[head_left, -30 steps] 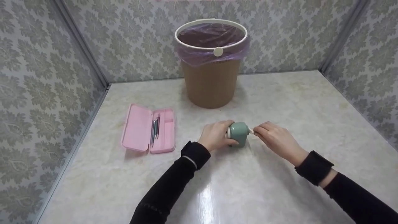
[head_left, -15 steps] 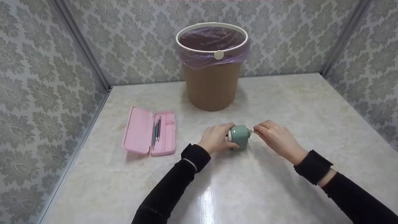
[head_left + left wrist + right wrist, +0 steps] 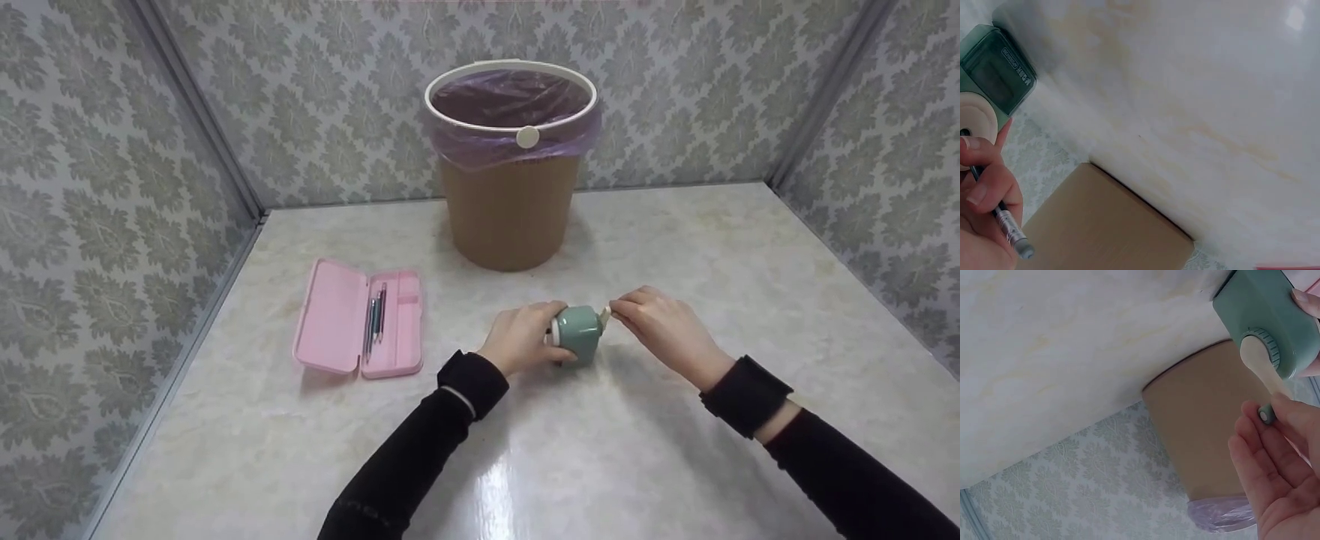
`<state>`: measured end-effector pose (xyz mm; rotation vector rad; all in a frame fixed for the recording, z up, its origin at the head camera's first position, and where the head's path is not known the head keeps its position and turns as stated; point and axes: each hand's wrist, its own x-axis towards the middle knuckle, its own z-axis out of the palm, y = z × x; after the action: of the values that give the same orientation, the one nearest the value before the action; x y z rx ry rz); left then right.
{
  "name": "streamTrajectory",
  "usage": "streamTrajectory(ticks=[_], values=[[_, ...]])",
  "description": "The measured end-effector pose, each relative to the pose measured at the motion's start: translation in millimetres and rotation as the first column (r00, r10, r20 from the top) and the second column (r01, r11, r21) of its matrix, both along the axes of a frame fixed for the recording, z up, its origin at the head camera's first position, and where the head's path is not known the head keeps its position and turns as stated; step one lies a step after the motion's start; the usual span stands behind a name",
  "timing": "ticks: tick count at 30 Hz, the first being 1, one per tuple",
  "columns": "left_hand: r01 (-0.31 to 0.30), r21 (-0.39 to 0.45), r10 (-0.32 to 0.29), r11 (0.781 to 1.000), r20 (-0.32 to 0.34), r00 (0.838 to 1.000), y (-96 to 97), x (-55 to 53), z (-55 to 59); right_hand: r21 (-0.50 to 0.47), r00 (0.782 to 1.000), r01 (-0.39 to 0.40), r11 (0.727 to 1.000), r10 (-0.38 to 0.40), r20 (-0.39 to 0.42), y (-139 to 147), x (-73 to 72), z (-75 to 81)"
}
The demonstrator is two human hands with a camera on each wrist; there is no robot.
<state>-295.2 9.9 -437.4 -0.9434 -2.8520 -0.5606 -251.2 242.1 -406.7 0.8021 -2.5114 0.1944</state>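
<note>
A green crank pencil sharpener is on the table, held by my left hand at its left side, with fingers and thumb on its body. In the left wrist view a dark pencil with a silver ferrule and grey eraser sits in the sharpener's round cream front, among the curled fingers of that hand. On the opposite side, my right hand pinches the small green knob at the end of the cream crank handle. The pencil's tip is hidden inside the sharpener.
An open pink pencil case with several pencils lies to the left. Behind the hands stands a brown bin with a purple liner and a cream rim. Patterned walls border the table on three sides.
The crank handle has turned to a different angle, and my right hand has moved slightly with it. My left hand keeps its grip on the pencil sharpener. The head view has tilted a little.
</note>
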Motion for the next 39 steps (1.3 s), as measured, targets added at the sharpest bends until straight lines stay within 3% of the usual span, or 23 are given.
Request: streamTrajectory(ticks=[16, 25, 39], values=[[0.001, -0.031, -0.002, 1.0, -0.017, 1.0, -3.5, -2.5, 2.1, 0.005, 0.998, 0.035, 0.999, -0.035, 0.055, -9.2, -14.0, 7.9], [0.013, -0.032, -0.014, 0.999, -0.041, 0.999, -2.3, 2.8, -1.6, 0.045, 0.995, 0.065, 0.997, -0.068, 0.075, -13.5, -35.2, -10.2], [0.01, -0.012, -0.011, 1.0, -0.047, 0.999, -4.1, 3.7, -3.2, 0.046, 0.977, 0.085, 0.995, -0.093, 0.192, -13.4, -41.2, -18.5]])
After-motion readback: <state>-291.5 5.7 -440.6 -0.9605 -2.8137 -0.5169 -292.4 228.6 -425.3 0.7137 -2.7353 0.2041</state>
